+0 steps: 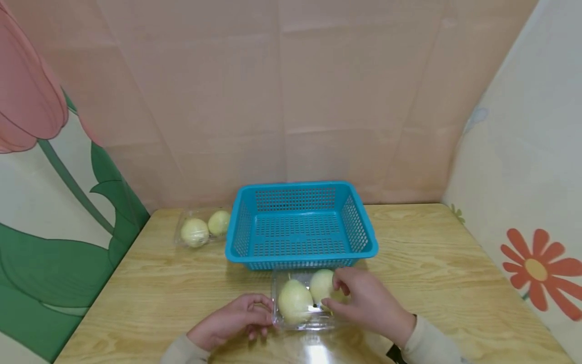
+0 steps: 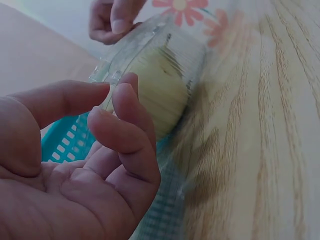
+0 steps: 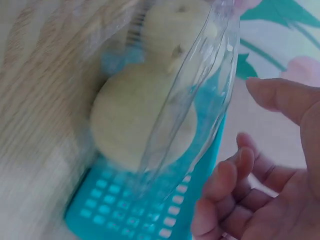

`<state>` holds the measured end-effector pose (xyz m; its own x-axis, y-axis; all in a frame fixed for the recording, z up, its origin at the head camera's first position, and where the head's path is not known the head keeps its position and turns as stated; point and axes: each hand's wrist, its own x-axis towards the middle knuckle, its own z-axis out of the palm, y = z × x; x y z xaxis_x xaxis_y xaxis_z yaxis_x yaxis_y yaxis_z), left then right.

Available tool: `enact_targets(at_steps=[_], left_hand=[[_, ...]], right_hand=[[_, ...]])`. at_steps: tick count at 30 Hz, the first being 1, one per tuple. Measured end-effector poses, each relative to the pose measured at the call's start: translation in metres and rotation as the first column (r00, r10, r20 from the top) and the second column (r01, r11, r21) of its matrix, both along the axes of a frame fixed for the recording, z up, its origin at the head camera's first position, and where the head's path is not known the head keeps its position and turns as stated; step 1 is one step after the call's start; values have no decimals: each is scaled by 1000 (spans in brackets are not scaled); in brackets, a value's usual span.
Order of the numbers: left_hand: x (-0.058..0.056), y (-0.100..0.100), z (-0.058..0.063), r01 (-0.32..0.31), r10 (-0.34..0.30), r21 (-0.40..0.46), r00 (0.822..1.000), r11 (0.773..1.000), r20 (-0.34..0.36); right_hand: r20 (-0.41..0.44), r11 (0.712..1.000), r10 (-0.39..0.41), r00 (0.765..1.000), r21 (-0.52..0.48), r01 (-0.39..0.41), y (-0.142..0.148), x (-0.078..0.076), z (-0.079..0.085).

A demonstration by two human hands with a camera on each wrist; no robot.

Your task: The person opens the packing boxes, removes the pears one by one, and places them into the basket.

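A clear plastic clamshell box [image 1: 302,323] with two pale yellow-green pears [image 1: 294,302] inside lies on the table, just in front of a blue basket. At the box's left end, my left hand [image 1: 238,319] pinches the rim between thumb and fingertips, and its other fingers are loosely bent. My right hand [image 1: 370,302] hovers over the right end with thumb and fingers apart. In the right wrist view, a gap shows between the right hand's fingers [image 3: 220,180] and the plastic. The right hand partly covers the farther pear [image 1: 321,284] in the head view.
The blue perforated basket [image 1: 300,258] stands at the table's back middle with nothing in it. Left of it sits another clear box [image 1: 181,237] with two pears [image 1: 194,232]. A pink cloth wall [image 1: 282,101] rises behind the wooden table [image 1: 409,242], with flowered sheets at the sides.
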<state>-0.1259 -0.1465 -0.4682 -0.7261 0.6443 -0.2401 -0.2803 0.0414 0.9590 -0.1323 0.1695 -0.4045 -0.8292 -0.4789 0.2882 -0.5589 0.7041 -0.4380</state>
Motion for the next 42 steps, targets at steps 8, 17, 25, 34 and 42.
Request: enact_targets(at_steps=[8,17,25,34,42], left_hand=[[-3,-1,-5,34,-36,48,998,998,43],[-4,-1,-10,66,-72,85,995,994,73],[-7,-3,-10,69,-75,71,994,995,84],[-6,-4,-13,74,-82,106,994,992,69],[-2,0,-12,45,-53,150,997,988,47]], right_hand=[[-247,968,250,936,99,-232,-27,6,2],[-211,910,385,898,246,-333,-59,11,-5],[-153,901,385,910,275,-335,-73,11,-4],[-186,891,411,892,292,-349,-77,9,-7],[-274,892,421,865,298,-340,-83,13,-13]])
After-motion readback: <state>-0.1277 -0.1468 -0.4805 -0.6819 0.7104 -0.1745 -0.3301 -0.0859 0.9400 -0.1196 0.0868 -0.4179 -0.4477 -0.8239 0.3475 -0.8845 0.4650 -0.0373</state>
